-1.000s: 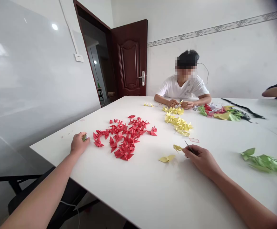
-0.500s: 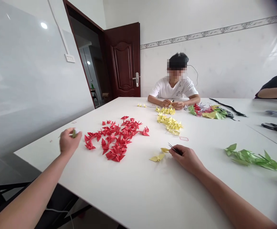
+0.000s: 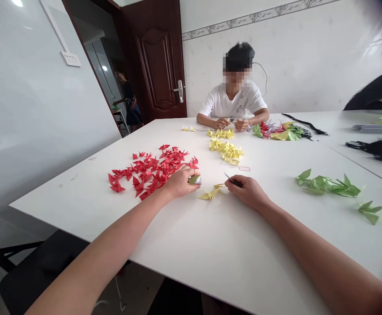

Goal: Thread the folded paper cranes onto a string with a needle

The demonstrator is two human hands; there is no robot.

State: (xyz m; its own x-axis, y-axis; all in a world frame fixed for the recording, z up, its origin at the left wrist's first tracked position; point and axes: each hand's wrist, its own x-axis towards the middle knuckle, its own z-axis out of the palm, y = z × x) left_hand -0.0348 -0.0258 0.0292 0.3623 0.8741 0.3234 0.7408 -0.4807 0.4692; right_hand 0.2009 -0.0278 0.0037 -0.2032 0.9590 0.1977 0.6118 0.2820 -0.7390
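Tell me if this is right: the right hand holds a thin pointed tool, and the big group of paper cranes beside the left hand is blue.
The colour is wrong: the head view shows the big group of paper cranes beside the left hand is red. The right hand does hold a thin pointed tool.

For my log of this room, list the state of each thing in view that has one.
Left hand: closed around a small green-and-white item
Right hand: closed around tweezers
Tweezers: held, tips too fine to judge
Door: open
Red paper cranes: folded, loosely spread
Green paper cranes: folded, one apart
Black strap: stretched out
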